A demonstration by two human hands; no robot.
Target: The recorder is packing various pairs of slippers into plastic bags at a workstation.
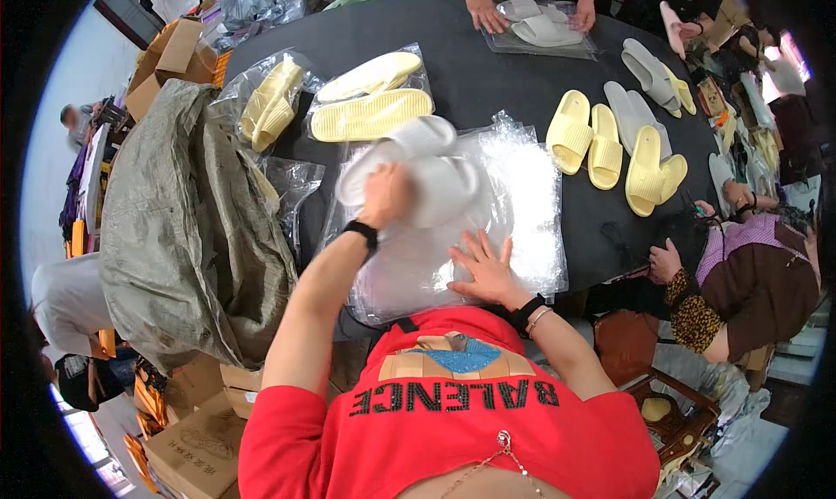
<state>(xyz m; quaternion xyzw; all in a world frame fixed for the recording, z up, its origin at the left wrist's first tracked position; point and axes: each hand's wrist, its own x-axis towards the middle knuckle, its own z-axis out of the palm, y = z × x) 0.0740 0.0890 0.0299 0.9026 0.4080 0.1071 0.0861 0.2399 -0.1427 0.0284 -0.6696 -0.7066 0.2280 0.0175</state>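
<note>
A pair of pale grey slippers [446,190] is above the plastic bags in front of me, the near slipper smeared by motion. My left hand [387,194] is closed on the pair at its left side; some fingers are blurred. Fingers spread, my right hand [486,268] lies flat on a stack of clear plastic bags [522,212]. Just beyond the grey pair, yellow slippers [370,116] lie in a clear bag. Another bagged yellow pair [272,103] is farther left.
Several loose yellow slippers [570,133] and grey ones [636,116] lie on the dark table [496,90] to the right. Across it, a person's hands touch a bagged grey pair [549,27]. A grey-green woven sack [187,229] stands at left. Another person [749,273] sits at right.
</note>
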